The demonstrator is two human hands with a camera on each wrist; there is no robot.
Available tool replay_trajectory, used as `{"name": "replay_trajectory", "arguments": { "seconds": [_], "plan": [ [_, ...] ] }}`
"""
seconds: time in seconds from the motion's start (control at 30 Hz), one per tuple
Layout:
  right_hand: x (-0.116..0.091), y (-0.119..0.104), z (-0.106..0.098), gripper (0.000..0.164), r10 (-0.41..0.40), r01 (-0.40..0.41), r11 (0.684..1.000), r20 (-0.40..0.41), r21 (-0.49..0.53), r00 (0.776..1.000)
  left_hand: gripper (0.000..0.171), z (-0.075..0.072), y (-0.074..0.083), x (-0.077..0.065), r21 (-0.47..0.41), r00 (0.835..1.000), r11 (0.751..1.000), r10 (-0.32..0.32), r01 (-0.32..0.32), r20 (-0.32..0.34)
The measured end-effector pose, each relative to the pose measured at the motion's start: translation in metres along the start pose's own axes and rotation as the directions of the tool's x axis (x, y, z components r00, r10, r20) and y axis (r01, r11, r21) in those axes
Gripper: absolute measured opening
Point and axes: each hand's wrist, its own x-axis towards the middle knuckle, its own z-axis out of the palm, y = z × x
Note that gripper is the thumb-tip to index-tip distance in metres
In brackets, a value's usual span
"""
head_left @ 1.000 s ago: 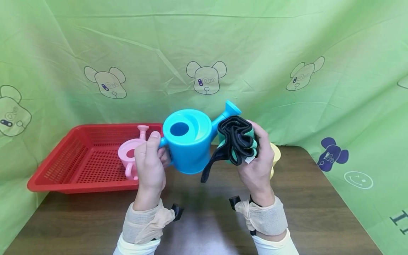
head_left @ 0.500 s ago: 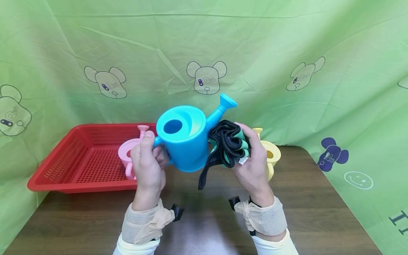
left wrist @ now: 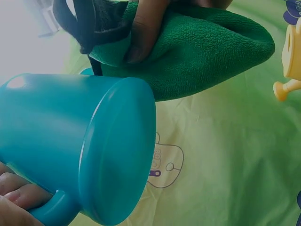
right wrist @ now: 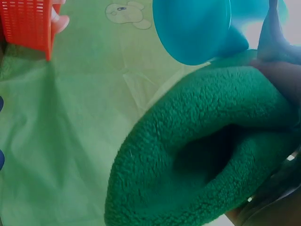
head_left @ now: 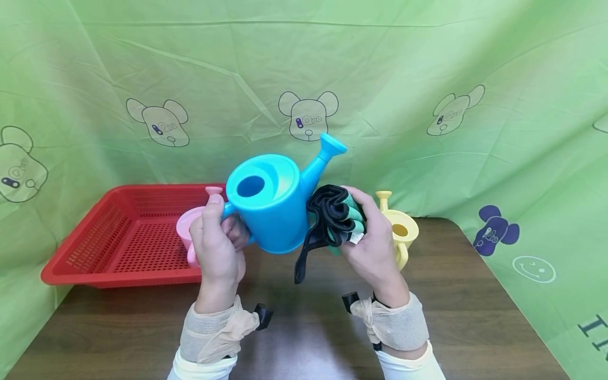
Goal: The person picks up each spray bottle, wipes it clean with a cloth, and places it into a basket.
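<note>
A person holds a blue watering can (head_left: pixel 275 219) in the left hand (head_left: pixel 220 240) and a bunched green cloth (head_left: pixel 332 219) with black trim in the right hand (head_left: pixel 375 243), both above a wooden table (head_left: pixel 294 338).
The left hand's fingers are wrapped around the can's handle, thumb on top; the can is tilted, its spout rising toward the right. The right hand grips the cloth beside the can, just below the spout, with a black strap hanging down; whether cloth and can touch cannot be told. A red basket (head_left: pixel 133 278) sits at left, a pink watering can (head_left: pixel 187 227) inside it, partly hidden by the left hand. At right, beyond the right hand, stands a yellow watering can (head_left: pixel 410 224), before a green curtain (head_left: pixel 380 58) printed with cartoon bear heads.
</note>
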Motion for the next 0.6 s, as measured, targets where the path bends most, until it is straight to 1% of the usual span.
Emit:
{"name": "replay_trajectory", "arguments": {
  "seconds": [0.13,0.2,0.37,0.5,0.6],
  "plan": [
    [0.0000,0.0015,0.0001,0.066,0.010,-0.011,1.000,-0.061,-0.022,0.998,0.055,0.0004,0.0000,-0.0006,0.003,1.000,1.000,0.002,-0.002,-0.002],
    [0.0001,0.0026,-0.0003,0.065,0.005,-0.007,1.000,-0.085,-0.018,0.996,0.054,0.0008,0.0003,-0.0010,0.004,1.000,1.000,-0.002,0.002,0.006],
    [0.0009,0.0042,-0.0005,0.059,-0.045,0.047,0.999,-0.157,0.007,0.986,0.052,0.0014,0.0002,-0.0022,0.014,0.999,1.000,-0.019,0.018,0.032],
    [0.0039,0.0030,-0.0006,0.055,-0.089,0.101,0.994,-0.242,0.038,0.966,0.053,0.0017,-0.0006,-0.0026,0.023,0.999,1.000,-0.022,0.022,0.037],
    [0.0061,0.0021,-0.0021,0.053,-0.103,0.131,0.989,-0.302,0.073,0.948,0.054,0.0015,-0.0008,-0.0033,0.028,0.999,0.999,-0.025,0.024,0.036]
  ]
}}
